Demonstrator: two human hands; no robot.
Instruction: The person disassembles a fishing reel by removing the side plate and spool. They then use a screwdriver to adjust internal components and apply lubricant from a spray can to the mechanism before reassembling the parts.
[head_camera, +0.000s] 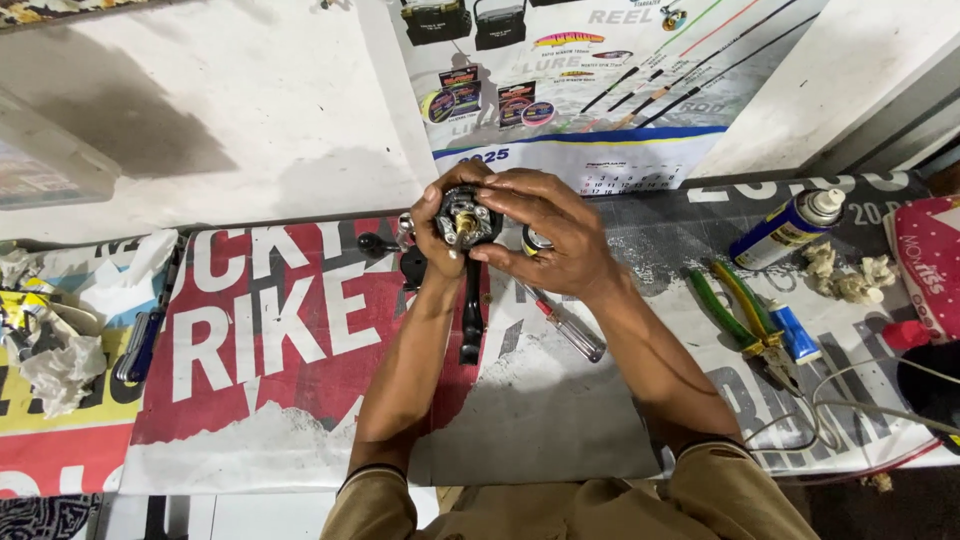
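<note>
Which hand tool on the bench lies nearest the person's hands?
The clear-handled screwdriver, lying just below the right hand; the green-handled pliers lie farther right.

We hold a reel body (466, 222) between our left hand (437, 235) and right hand (548, 232), above the bench mat (560, 400). A screwdriver (566, 328) lies just below the right hand. Pliers (738, 312) lie further right, a spray can (789, 226) behind them. Crumpled tissue (58, 365) sits far left.

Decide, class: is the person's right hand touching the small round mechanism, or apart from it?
Touching. The head view shows the right hand with fingertips on the round mechanism.
</note>
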